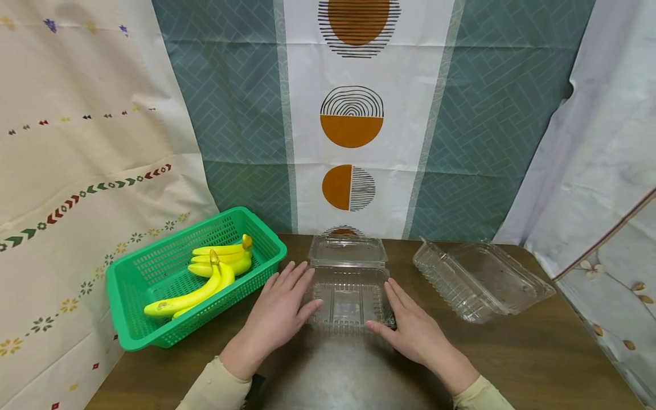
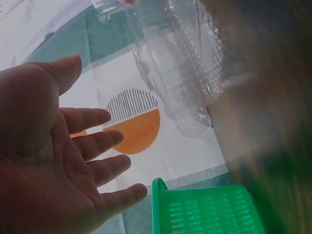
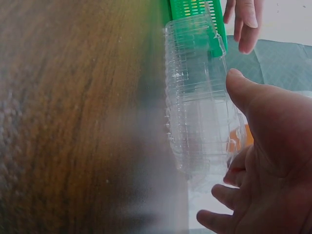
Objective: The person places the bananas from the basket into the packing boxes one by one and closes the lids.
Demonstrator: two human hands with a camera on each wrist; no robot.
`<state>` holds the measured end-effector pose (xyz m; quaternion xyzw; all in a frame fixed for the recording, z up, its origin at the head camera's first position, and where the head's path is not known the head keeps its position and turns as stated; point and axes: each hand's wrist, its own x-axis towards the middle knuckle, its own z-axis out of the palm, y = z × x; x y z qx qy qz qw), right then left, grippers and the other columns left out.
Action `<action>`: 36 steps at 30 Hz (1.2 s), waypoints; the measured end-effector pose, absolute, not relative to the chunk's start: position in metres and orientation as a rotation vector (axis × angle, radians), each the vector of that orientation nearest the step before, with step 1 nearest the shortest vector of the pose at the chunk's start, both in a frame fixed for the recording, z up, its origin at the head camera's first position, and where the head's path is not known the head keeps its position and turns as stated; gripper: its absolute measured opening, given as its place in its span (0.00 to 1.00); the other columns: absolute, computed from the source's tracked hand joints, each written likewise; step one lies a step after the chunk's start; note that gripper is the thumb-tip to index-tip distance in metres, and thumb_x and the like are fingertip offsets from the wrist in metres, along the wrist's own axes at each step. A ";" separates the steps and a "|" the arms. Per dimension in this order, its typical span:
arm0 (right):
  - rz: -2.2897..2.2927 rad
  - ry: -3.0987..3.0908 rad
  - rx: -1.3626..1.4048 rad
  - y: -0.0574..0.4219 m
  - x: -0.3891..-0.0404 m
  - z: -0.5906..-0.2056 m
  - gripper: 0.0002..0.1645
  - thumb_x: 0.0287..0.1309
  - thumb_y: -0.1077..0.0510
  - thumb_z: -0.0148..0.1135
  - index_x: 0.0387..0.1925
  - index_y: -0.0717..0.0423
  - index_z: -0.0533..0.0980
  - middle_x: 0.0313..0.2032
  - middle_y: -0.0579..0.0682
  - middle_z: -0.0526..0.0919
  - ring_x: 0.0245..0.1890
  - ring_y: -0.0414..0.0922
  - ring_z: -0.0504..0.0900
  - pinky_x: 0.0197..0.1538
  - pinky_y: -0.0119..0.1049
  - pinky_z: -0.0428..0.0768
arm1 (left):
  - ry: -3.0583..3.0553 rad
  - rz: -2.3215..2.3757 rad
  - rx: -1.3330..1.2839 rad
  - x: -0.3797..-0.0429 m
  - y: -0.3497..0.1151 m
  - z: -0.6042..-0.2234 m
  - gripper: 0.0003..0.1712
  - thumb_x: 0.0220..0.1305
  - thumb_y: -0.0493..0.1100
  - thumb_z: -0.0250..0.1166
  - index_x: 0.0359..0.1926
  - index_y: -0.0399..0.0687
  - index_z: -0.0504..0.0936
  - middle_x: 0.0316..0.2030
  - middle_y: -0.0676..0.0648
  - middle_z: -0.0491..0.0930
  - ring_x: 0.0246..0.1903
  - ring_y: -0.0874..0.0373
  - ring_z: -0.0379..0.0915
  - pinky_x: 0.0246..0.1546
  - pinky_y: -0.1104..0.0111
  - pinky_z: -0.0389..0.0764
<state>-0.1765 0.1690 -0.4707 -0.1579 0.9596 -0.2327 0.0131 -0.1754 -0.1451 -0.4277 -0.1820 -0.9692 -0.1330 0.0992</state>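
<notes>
A clear plastic clamshell container (image 1: 348, 304) stands on the table between the two hands, its lid (image 1: 348, 250) folded back toward the curtain. At the container's left side is my left hand (image 1: 279, 310), fingers extended and holding nothing; the left wrist view shows a gap between this hand and the plastic. On the opposite side, my right hand (image 1: 417, 330) has its fingers spread beside the wall and thumb near the rim. Whether the right fingers touch the plastic I cannot tell.
To the left, a green perforated basket (image 1: 114, 307) holds bananas (image 1: 200, 293). Another opened clear clamshell (image 1: 461, 285) lies tilted on the table (image 1: 512, 359) at the right. A patterned curtain (image 1: 246, 114) hangs behind the table.
</notes>
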 end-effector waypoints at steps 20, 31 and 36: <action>-0.732 2.985 -0.483 0.169 -0.177 -0.472 0.65 0.72 0.25 0.65 0.89 0.59 0.51 0.89 0.56 0.48 0.85 0.59 0.56 0.76 0.65 0.68 | -2.775 -0.339 -0.544 -0.174 -0.162 -0.411 0.44 0.78 0.63 0.68 0.81 0.42 0.72 0.81 0.38 0.67 0.83 0.36 0.55 0.79 0.35 0.57; -0.729 2.992 -0.483 0.170 -0.177 -0.473 0.65 0.72 0.25 0.65 0.89 0.58 0.51 0.89 0.54 0.47 0.85 0.59 0.56 0.76 0.65 0.69 | -2.729 -0.303 -0.523 -0.173 -0.173 -0.403 0.43 0.77 0.61 0.71 0.81 0.41 0.72 0.80 0.38 0.69 0.82 0.35 0.57 0.77 0.33 0.60; -0.729 2.991 -0.478 0.170 -0.177 -0.473 0.65 0.72 0.24 0.65 0.89 0.58 0.51 0.89 0.54 0.47 0.85 0.59 0.56 0.76 0.64 0.69 | -2.698 -0.292 -0.521 -0.172 -0.179 -0.400 0.43 0.77 0.60 0.71 0.81 0.41 0.72 0.79 0.37 0.70 0.81 0.34 0.60 0.77 0.32 0.61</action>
